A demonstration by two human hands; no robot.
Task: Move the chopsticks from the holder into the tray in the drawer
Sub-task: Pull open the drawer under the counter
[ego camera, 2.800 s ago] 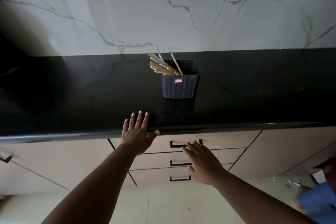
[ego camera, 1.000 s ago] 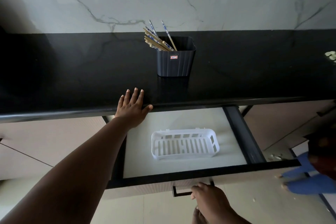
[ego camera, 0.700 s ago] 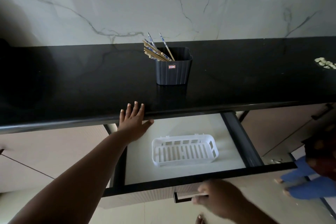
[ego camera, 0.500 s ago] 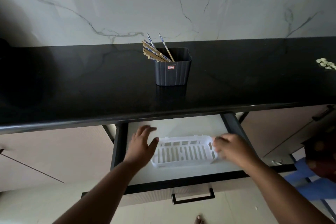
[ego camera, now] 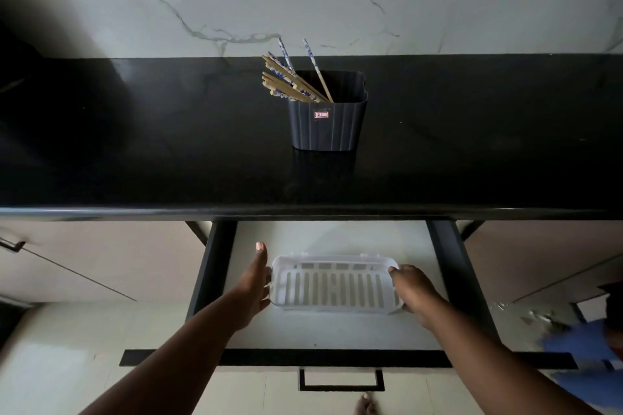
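Observation:
Several wooden chopsticks with blue-patterned tops lean left in a dark ribbed holder on the black counter. Below it the drawer stands pulled out, with a white slotted tray on its pale floor. My left hand holds the tray's left end, thumb pointing up. My right hand grips the tray's right end, fingers curled over the rim. The tray has nothing in it.
A marble wall rises behind the counter. Dark drawer sides flank the tray, and a black handle sits on the drawer front. Closed cabinet fronts lie left and right. A person in blue is at the right edge.
The drawer has been pulled out by my right hand. My left hand left the counter edge, and both hands came down onto the ends of the tray.

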